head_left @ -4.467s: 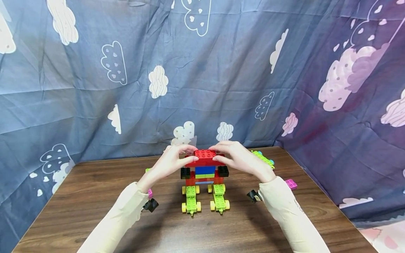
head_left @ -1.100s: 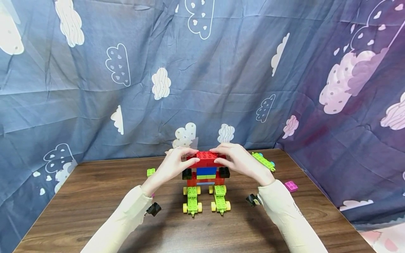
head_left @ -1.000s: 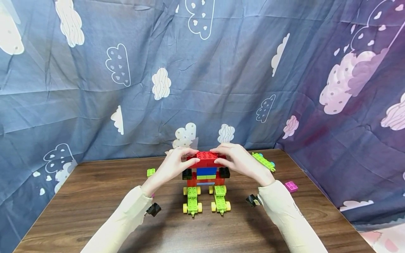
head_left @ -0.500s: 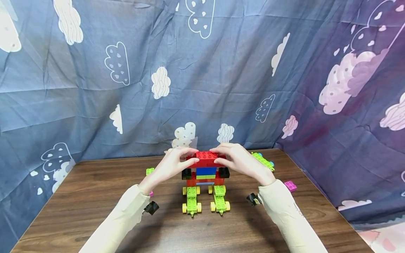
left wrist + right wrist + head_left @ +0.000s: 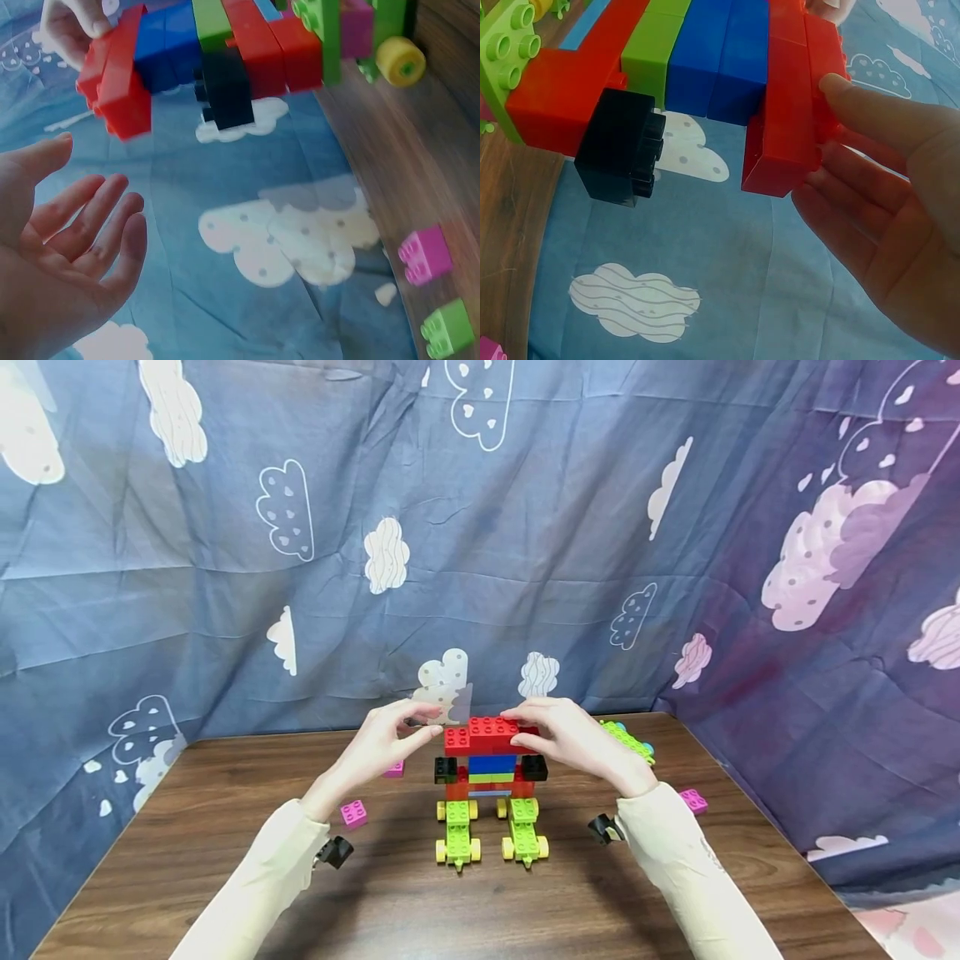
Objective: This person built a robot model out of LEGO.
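A toy-brick figure [image 5: 491, 766] stands upright on the table, on two lime wheeled bases [image 5: 457, 835]. Its body has blue and lime bricks, with a black brick [image 5: 446, 769] out at each side. Across the top lie red bricks [image 5: 492, 735], one layer set on another. My right hand [image 5: 566, 735] pinches the right end of the upper red brick, thumb in front and fingers behind, as the right wrist view shows. Left of the figure, my left hand [image 5: 375, 747] is apart from it, fingers loosely bent around nothing; a gap to the red bricks shows in the left wrist view.
Pink bricks [image 5: 354, 814] lie on the wooden table [image 5: 247, 827] to the left, another pink brick [image 5: 693, 801] to the right. A lime wheeled piece [image 5: 628, 742] is at the back right. A patterned cloth [image 5: 330, 635] hangs behind the table.
My left hand has let go of the red bricks and moved left, uncovering their left end and a pink brick. The right hand stays on the top brick; the figure stands where it was.
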`<state>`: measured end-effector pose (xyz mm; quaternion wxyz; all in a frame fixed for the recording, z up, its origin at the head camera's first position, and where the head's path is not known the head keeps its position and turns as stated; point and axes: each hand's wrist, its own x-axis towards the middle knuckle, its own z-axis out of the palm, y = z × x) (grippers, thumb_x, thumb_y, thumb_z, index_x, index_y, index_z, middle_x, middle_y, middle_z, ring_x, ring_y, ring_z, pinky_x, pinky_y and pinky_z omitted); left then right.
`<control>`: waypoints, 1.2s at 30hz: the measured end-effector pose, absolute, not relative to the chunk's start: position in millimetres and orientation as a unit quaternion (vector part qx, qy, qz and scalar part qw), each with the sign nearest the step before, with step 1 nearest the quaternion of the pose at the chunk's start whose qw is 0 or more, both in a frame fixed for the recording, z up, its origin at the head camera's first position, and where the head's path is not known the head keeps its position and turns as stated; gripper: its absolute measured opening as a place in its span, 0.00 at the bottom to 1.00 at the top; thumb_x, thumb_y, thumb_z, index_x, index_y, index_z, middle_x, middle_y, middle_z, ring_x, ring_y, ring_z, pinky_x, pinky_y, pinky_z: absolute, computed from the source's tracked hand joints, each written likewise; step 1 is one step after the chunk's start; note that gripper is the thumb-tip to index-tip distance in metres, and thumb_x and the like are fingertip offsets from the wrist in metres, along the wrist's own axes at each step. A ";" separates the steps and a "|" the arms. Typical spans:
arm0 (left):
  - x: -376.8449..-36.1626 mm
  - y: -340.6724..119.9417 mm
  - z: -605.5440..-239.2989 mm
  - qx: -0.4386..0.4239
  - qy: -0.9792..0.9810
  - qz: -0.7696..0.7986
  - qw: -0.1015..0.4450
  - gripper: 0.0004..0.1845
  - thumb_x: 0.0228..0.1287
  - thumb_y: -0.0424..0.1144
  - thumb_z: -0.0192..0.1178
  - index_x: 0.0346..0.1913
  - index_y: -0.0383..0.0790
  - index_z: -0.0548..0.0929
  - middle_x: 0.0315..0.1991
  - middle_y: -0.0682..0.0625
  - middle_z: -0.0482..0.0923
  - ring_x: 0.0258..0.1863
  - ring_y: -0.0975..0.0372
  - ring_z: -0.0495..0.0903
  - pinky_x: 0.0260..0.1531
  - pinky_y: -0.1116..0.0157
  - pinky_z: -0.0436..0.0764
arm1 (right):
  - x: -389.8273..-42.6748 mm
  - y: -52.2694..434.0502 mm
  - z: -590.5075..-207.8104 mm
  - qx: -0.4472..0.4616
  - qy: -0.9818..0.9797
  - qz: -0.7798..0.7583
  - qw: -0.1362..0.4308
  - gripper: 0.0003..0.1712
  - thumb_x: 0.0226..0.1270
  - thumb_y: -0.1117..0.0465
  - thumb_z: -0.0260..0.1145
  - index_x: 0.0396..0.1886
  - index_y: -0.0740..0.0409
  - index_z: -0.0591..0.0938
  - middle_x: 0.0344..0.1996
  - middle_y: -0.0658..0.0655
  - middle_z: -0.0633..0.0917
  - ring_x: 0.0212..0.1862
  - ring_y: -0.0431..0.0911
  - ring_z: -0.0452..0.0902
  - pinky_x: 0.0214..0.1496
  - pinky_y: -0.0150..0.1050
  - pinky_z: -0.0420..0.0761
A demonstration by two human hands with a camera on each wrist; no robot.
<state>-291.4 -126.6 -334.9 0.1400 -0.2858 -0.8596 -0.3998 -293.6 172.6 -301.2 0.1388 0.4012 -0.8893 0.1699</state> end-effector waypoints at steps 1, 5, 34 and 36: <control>-292.2 -129.8 -335.9 -0.285 -0.860 -0.396 0.146 0.17 0.65 0.42 0.66 0.55 0.41 0.84 0.53 0.45 0.85 0.49 0.55 0.84 0.50 0.53 0.84 | -293.6 172.6 -301.2 0.401 -0.889 0.170 0.138 0.20 0.67 0.55 0.69 0.57 0.53 0.83 0.47 0.51 0.88 0.40 0.42 0.81 0.45 0.38 0.81; -297.3 -143.3 -342.2 -0.273 -0.869 -0.384 0.154 0.17 0.63 0.38 0.67 0.54 0.37 0.84 0.51 0.43 0.85 0.49 0.53 0.85 0.49 0.52 0.85 | -293.9 172.5 -301.0 0.401 -0.889 0.173 0.135 0.21 0.67 0.56 0.69 0.58 0.53 0.83 0.47 0.51 0.88 0.39 0.41 0.81 0.44 0.38 0.81; -346.7 -166.3 -427.6 -0.291 -0.949 -0.027 0.119 0.07 0.51 0.32 0.72 0.32 0.36 0.85 0.23 0.48 0.82 0.31 0.50 0.81 0.36 0.51 0.79 | -293.0 172.3 -298.8 0.403 -0.889 0.179 0.124 0.21 0.66 0.56 0.69 0.58 0.54 0.83 0.46 0.51 0.87 0.42 0.41 0.81 0.46 0.38 0.82; -345.8 -165.4 -427.9 -0.293 -0.948 -0.026 0.119 0.07 0.50 0.32 0.73 0.33 0.36 0.86 0.23 0.49 0.82 0.30 0.52 0.81 0.35 0.53 0.79 | -293.2 172.6 -298.8 0.402 -0.889 0.179 0.124 0.21 0.66 0.56 0.69 0.58 0.54 0.83 0.47 0.51 0.87 0.42 0.40 0.81 0.47 0.38 0.82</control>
